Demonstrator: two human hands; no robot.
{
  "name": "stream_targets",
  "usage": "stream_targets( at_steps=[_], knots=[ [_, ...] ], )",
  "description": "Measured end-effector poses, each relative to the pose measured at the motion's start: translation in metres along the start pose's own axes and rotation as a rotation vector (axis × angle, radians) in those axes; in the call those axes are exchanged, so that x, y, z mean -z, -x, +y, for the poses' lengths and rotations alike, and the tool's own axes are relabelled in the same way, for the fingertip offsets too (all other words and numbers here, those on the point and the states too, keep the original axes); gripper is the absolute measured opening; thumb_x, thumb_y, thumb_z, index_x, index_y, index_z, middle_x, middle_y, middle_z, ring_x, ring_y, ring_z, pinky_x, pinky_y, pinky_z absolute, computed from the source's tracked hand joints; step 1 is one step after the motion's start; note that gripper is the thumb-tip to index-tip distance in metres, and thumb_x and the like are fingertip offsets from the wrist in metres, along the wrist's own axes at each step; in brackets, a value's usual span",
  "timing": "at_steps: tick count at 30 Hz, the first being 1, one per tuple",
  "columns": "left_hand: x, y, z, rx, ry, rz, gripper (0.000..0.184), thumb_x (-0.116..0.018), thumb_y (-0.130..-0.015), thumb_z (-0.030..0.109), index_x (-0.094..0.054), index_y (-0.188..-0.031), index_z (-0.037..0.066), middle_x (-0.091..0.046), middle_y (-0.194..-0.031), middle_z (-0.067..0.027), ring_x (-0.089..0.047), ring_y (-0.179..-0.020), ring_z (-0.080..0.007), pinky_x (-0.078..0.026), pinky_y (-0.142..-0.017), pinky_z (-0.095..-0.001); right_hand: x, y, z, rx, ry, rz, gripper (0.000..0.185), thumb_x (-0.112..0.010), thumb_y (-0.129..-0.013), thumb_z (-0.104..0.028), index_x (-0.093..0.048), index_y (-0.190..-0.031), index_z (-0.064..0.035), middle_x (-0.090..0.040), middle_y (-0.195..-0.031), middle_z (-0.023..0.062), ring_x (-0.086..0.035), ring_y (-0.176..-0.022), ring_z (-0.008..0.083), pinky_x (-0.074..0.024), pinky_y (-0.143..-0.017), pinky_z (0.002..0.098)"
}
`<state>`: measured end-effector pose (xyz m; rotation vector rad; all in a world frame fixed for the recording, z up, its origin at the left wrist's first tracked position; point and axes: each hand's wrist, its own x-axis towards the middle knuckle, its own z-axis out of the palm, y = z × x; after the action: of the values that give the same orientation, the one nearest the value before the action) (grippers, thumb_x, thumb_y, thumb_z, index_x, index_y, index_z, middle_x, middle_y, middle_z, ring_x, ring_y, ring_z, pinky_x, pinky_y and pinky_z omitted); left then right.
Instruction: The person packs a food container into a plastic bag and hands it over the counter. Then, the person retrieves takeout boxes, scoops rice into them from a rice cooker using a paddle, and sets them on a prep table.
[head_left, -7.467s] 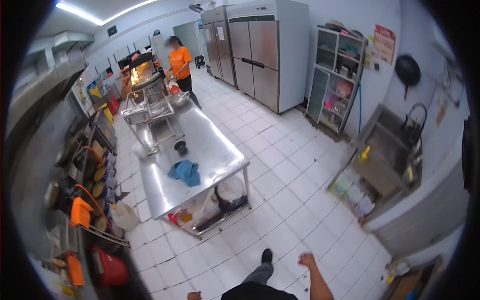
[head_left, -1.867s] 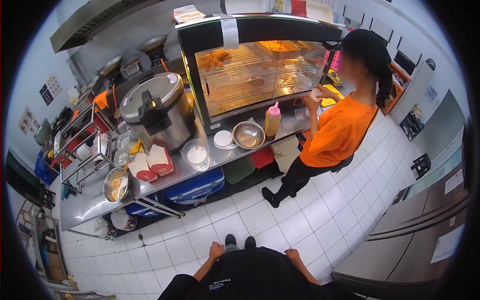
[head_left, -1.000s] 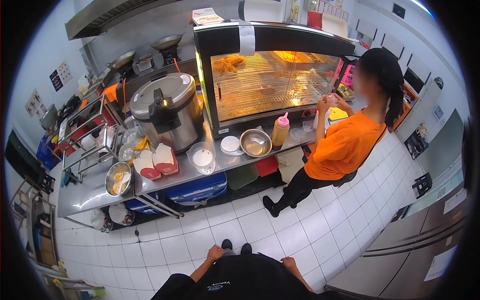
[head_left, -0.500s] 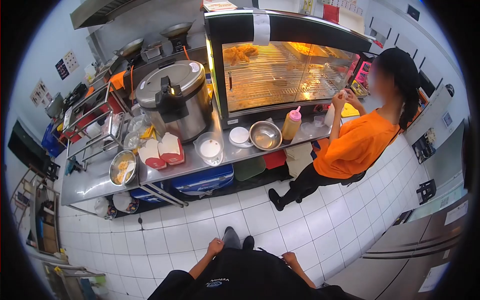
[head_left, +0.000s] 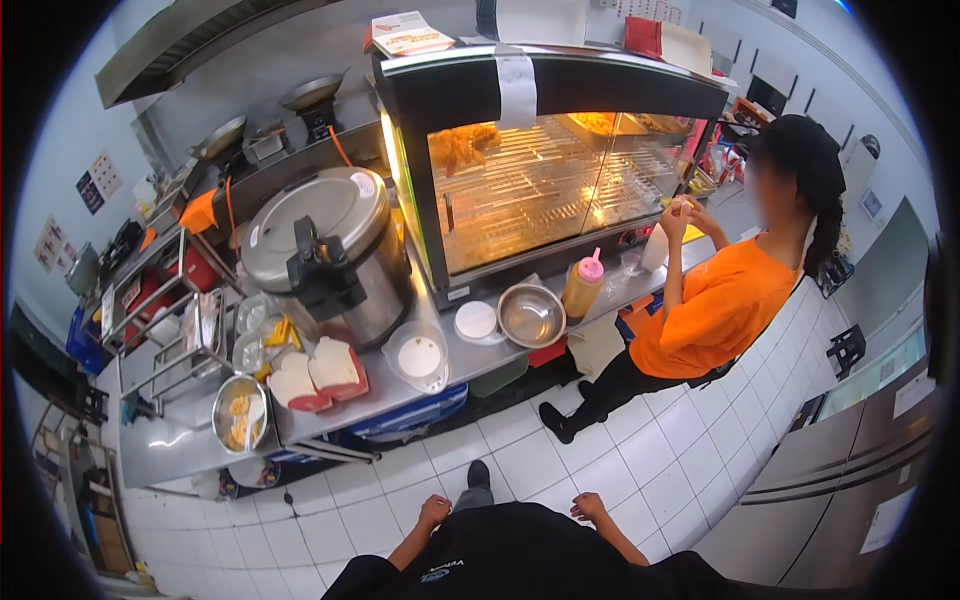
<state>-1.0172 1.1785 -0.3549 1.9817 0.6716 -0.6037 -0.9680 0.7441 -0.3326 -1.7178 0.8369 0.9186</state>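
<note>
My left hand (head_left: 434, 512) hangs low beside my body, its fingers curled in, and no object shows in it. On the other side my right hand (head_left: 588, 507) is held out over the floor with its fingers loosely apart, holding nothing. Both hands are away from the counter (head_left: 330, 430). On its near edge stand a steel bowl of food (head_left: 241, 414), two red-and-white cartons (head_left: 338, 368), a clear measuring jug (head_left: 417, 358), a round white lid or tub (head_left: 475, 321), a shiny metal bowl (head_left: 532, 316) and a sauce bottle with a pink top (head_left: 582, 285).
A big rice cooker (head_left: 320, 250) stands behind the cartons. The lit glass display cabinet (head_left: 540, 190) holds fried food. At right, a person in an orange shirt (head_left: 715, 310) stands by the counter, hands raised together. Steel fridge doors (head_left: 830, 470) are at lower right.
My view has shifted and I am nearer the counter. One foot has stepped forward. My right hand has swung forward, fingers looser. The co-worker still stands with hands together.
</note>
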Motion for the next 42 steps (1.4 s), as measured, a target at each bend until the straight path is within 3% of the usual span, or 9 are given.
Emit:
stream_targets(
  at_steps=[10, 13, 17, 21, 24, 32, 33, 34, 42],
  knots=[
    [0.068, -0.099, 0.051, -0.024, 0.134, -0.085, 0.030, -0.063, -0.082, 0.025, -0.059, -0.096, 0.000, -0.070, -0.080, -0.0128, -0.068, -0.067, -0.0208, -0.055, -0.064, -0.0325, -0.044, -0.034, -0.034, 0.095, 0.035, 0.068, 0.024, -0.056, -0.087, -0.019, -0.065, -0.101, -0.0024, -0.070, -0.082, 0.0150, -0.068, -0.071, 0.0249, -0.0544, -0.060, 0.0382],
    [0.077, -0.105, 0.049, -0.022, 0.178, -0.071, 0.028, -0.062, -0.084, 0.024, -0.060, -0.096, 0.000, -0.069, -0.081, -0.0139, -0.068, -0.069, -0.0207, -0.055, -0.063, -0.0324, -0.038, -0.048, -0.016, 0.717, 0.912, 0.093, 0.021, -0.058, -0.084, -0.020, -0.067, -0.087, -0.0006, -0.070, -0.078, 0.0127, -0.067, -0.062, 0.0206, -0.0526, -0.050, 0.0333],
    [0.079, -0.104, 0.034, 0.027, 0.118, -0.106, 0.028, -0.063, -0.084, 0.025, -0.060, -0.097, 0.000, -0.069, -0.081, -0.0141, -0.068, -0.067, -0.0207, -0.055, -0.062, -0.0319, -0.034, -0.013, -0.052, 0.129, 0.265, 0.097, 0.022, -0.056, -0.084, -0.018, -0.066, -0.083, 0.0012, -0.070, -0.084, 0.0147, -0.068, -0.067, 0.0232, -0.0568, -0.057, 0.0398],
    [0.072, -0.098, 0.014, -0.016, -0.001, -0.203, 0.030, -0.063, -0.081, 0.030, -0.062, -0.087, 0.001, -0.070, -0.080, -0.0124, -0.068, -0.068, -0.0218, -0.055, -0.064, -0.0328, -0.032, -0.020, -0.077, -0.053, 0.016, 0.090, 0.021, -0.055, -0.086, -0.017, -0.063, -0.094, 0.0013, -0.070, -0.088, 0.0167, -0.069, -0.068, 0.0243, -0.0565, -0.058, 0.0392],
    [0.064, -0.115, -0.013, -0.371, -0.292, -0.231, 0.033, -0.061, -0.079, 0.034, -0.065, -0.080, 0.001, -0.071, -0.083, -0.0125, -0.069, -0.069, -0.0250, -0.055, -0.067, -0.0356, -0.033, -0.017, -0.103, 0.006, -0.010, 0.079, 0.021, -0.053, -0.087, -0.017, -0.063, -0.094, 0.0004, -0.070, -0.089, 0.0170, -0.069, -0.068, 0.0233, -0.0560, -0.057, 0.0379],
    [0.073, -0.118, 0.035, -0.209, -0.157, -0.234, 0.039, -0.056, -0.084, 0.037, -0.069, -0.077, 0.001, -0.070, -0.073, -0.0116, -0.069, -0.068, -0.0241, -0.054, -0.067, -0.0366, -0.056, -0.048, -0.102, 0.105, -0.036, 0.067, 0.024, -0.055, -0.086, -0.018, -0.064, -0.098, 0.0002, -0.070, -0.076, 0.0130, -0.068, -0.061, 0.0202, -0.0539, -0.050, 0.0342],
    [0.069, -0.141, 0.012, -0.544, -0.285, -0.248, 0.036, -0.058, -0.086, 0.034, -0.067, -0.084, -0.001, -0.070, -0.075, -0.0125, -0.069, -0.066, -0.0219, -0.055, -0.064, -0.0347, -0.058, -0.057, -0.092, 0.129, -0.053, 0.053, 0.024, -0.056, -0.086, -0.019, -0.066, -0.093, 0.0007, -0.071, -0.077, 0.0134, -0.068, -0.060, 0.0203, -0.0534, -0.048, 0.0342],
    [0.073, -0.121, 0.038, -0.086, 0.029, -0.195, 0.034, -0.060, -0.085, 0.031, -0.063, -0.094, -0.002, -0.070, -0.079, -0.0142, -0.069, -0.066, -0.0223, -0.055, -0.065, -0.0337, -0.062, -0.050, -0.086, 0.143, -0.008, 0.069, 0.025, -0.056, -0.084, -0.022, -0.067, -0.090, 0.0006, -0.071, -0.079, 0.0140, -0.068, -0.062, 0.0221, -0.0544, -0.053, 0.0359],
    [0.084, -0.118, 0.031, -0.031, -0.089, -0.191, 0.037, -0.065, -0.081, 0.036, -0.064, -0.090, 0.000, -0.071, -0.086, -0.0154, -0.069, -0.082, -0.0245, -0.053, -0.077, -0.0355, -0.063, -0.057, -0.021, 0.335, 0.519, 0.210, 0.039, -0.054, -0.082, -0.039, -0.070, -0.081, -0.0040, -0.069, -0.091, 0.0174, -0.067, -0.087, 0.0341, -0.0521, -0.080, 0.0420]
  ],
)
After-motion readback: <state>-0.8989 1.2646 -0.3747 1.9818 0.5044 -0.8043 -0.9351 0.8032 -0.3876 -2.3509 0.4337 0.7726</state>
